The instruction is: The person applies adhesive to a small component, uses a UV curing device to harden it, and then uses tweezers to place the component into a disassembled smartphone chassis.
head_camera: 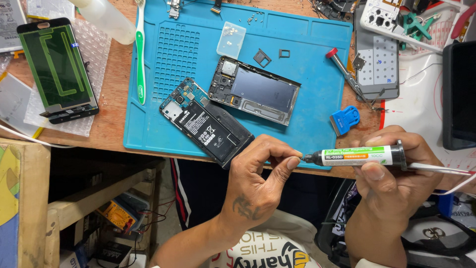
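Right hand grips the glue syringe level above the worktop edge, left hand pinching its black tip; the syringe should be steadied and the tip twisted gently, clear of the open phone.

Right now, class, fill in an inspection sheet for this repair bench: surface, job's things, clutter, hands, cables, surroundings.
Surface: blue mat on a wooden bench.
Job's things: syringe tube with green label, held level; opened phone and bare phone frame lie on the mat.
Clutter: toothbrush, screen panel on bubble wrap, blue scraper, red-capped screwdriver, small screws.
Hands: right hand grips the tube; left hand pinches its black tip.
Cables: white cable at the left edge; thin wires under the bench.
Surroundings: yellow meter on a lower shelf; bag at right.
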